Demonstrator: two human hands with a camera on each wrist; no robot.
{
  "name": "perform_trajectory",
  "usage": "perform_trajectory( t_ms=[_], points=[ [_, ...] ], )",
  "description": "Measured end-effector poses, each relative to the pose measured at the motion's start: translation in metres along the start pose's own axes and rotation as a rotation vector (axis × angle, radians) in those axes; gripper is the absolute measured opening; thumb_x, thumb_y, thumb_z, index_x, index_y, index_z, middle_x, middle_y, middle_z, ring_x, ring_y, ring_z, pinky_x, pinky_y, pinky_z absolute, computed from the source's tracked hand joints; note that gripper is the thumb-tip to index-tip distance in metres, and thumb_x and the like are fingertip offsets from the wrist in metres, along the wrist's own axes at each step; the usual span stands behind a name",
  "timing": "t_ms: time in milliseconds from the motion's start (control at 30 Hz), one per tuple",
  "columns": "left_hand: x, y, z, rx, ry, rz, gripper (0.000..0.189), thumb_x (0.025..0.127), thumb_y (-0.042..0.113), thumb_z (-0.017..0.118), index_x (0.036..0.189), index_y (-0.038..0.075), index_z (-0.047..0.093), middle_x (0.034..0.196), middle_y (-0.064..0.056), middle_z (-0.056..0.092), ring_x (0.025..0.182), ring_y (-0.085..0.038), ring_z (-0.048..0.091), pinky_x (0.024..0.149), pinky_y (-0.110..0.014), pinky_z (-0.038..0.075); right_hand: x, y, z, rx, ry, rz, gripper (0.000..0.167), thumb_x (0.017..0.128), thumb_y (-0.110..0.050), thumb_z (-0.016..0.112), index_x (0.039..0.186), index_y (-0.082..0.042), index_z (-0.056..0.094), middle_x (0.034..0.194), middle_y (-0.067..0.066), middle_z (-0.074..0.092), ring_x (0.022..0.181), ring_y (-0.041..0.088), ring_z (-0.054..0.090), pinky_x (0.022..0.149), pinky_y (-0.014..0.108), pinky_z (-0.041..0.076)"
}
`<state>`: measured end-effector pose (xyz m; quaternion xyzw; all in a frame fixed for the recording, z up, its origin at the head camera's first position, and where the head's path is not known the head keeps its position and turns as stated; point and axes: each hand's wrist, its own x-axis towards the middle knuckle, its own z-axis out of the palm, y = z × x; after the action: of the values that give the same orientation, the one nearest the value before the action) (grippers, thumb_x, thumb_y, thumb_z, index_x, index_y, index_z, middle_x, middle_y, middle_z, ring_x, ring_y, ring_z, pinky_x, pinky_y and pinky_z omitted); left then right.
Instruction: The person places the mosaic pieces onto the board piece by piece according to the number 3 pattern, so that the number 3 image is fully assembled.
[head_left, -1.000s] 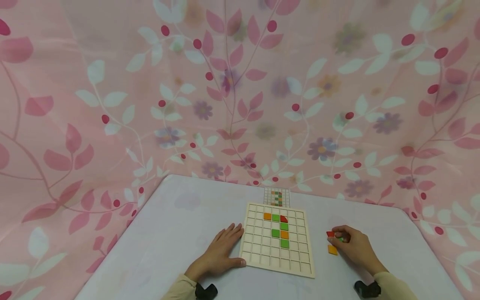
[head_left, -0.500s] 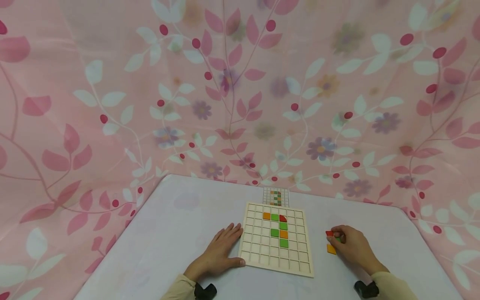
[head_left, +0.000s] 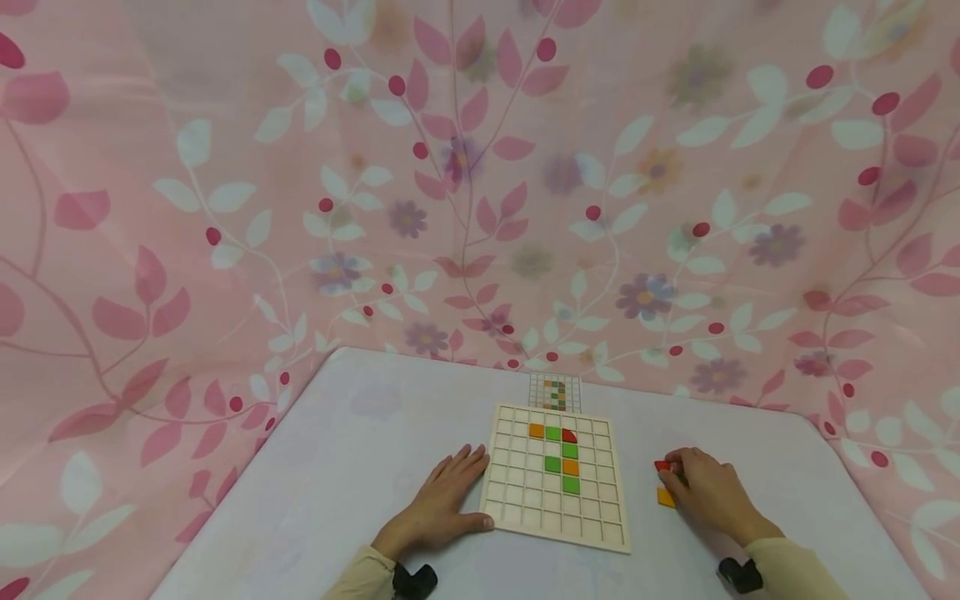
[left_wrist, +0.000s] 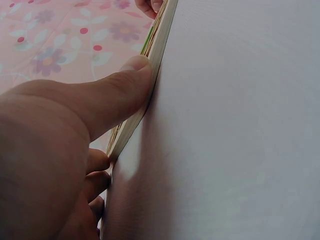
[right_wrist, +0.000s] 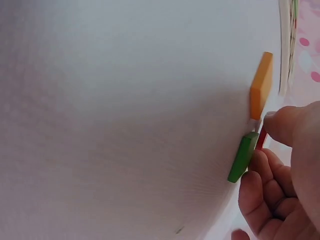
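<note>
My left hand [head_left: 438,504] lies on the table with fingers spread along the left edge of a wooden grid board [head_left: 517,504]. Its thumb [left_wrist: 132,75] touches the board's side near the front corner. Several orange and green square tiles and one red rounded tile [head_left: 568,436] sit in the grid's cells. To the right of the board, my right hand [head_left: 712,496] pinches a red tile [head_left: 662,466] between thumb and fingertips, low over the table. Beside those fingers, a green tile [right_wrist: 243,157] and an orange tile [right_wrist: 261,87] lie on the white surface; the hand partly covers them from above.
Behind the board is a small pattern card [head_left: 537,396] with a coloured grid print. A white cloth covers the table [head_left: 360,433]. Pink floral fabric [head_left: 480,208] hangs along the back and sides.
My right hand has shifted very slightly and now covers more of the orange tile. The left hand, the board and its tiles stay as they were.
</note>
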<state>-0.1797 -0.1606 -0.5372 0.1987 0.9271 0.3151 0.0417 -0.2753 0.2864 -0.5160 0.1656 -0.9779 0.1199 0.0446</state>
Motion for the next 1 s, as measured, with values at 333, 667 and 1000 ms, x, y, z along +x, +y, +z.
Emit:
perform_trajectory(
  t_ms=[333,667,1000],
  points=[
    [0.003,-0.001,-0.001,0.002,-0.003,-0.007,0.097,0.092,0.053,0.077,0.165,0.004,0.036,0.175,-0.013,0.028,0.165,-0.037,0.018,0.131,-0.063,0.015,0.001,-0.015,-0.009,0.062,0.023,0.043,0.038,0.099,-0.030,0.075,0.119,0.002,0.071,0.093,-0.003,0.068,0.084,0.015,0.064,0.072,0.046,0.042],
    [0.001,-0.001,0.000,-0.003,0.000,0.009,0.096,0.092,0.052,0.078,0.164,0.003,0.037,0.174,-0.015,0.030,0.164,-0.040,0.019,0.130,-0.066,0.017,-0.003,-0.045,0.004,0.070,-0.011,0.036,0.033,0.097,-0.029,0.075,0.117,-0.004,0.072,0.090,-0.006,0.064,0.084,0.012,0.058,0.075,0.042,0.039],
    [0.001,-0.003,0.002,0.012,0.003,0.008,0.096,0.092,0.054,0.076,0.165,0.005,0.036,0.175,-0.013,0.029,0.165,-0.038,0.018,0.131,-0.065,0.016,-0.012,-0.077,0.003,0.022,0.055,-0.072,0.029,0.097,-0.028,0.075,0.114,-0.005,0.073,0.087,-0.010,0.060,0.083,0.010,0.053,0.076,0.042,0.042]
  ],
)
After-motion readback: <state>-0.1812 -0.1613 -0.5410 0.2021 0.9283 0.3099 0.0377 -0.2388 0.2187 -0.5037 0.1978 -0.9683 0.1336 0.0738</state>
